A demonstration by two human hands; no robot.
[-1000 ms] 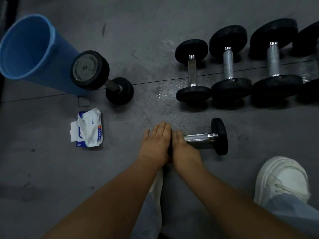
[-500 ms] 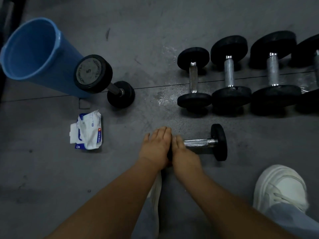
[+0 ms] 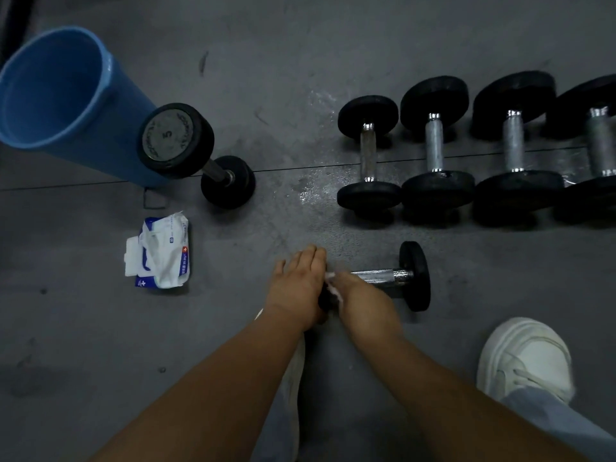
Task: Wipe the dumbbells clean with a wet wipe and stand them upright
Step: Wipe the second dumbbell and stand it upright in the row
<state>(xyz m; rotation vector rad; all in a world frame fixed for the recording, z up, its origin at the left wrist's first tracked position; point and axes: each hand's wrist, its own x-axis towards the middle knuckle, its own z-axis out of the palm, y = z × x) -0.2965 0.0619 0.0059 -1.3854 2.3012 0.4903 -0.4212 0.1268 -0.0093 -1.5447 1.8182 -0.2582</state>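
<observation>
step: wipe left end | dumbbell [image 3: 380,275] flat on floor [image 3: 333,61] | left hand [image 3: 296,285] spread, bracing that end | right hand [image 3: 363,296] clutching wet wipe [image 3: 333,288] | tip: roll it, do handle [image 3: 390,274] and far plate [image 3: 415,276] before upending

Bucket [image 3: 50,88] far left, upright dumbbell [image 3: 176,141] beside it; wipe pack [image 3: 163,255] before them; dumbbell row [image 3: 435,145] right, lone dumbbell [image 3: 383,276] before row.

Single head view, steep downward, close over floor [image 3: 333,45].

Small dumbbell [image 3: 383,276] lying flat, white wet wipe [image 3: 332,285] at left end; 5-marked dumbbell [image 3: 175,140] upright; four-dumbbell row [image 3: 435,145] lying.
</observation>
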